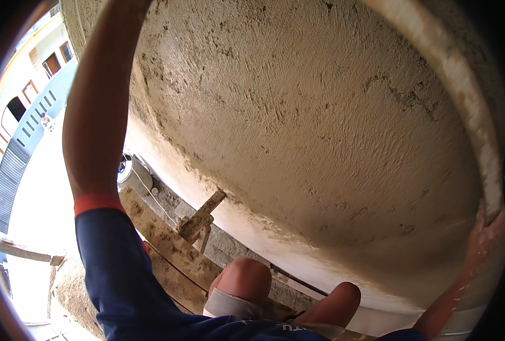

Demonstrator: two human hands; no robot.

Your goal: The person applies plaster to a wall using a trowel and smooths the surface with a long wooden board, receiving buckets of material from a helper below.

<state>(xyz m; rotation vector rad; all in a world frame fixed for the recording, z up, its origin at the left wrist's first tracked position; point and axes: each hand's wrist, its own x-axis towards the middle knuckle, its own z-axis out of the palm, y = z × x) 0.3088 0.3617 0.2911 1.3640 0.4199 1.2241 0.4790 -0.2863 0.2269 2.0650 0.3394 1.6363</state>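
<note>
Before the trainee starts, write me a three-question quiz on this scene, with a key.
1. Multiple choice: what does the right hand hold?
a) a hammer
b) the lower end of a long pale strip
c) a coil of rope
2. True or false: the left hand is visible in the picture.
3. Name it: what is the round container that shows between the left arm and the rough wall?

Key:
1. b
2. False; the left arm runs up past the top edge, so its hand is out of view.
3. A bucket.
</note>
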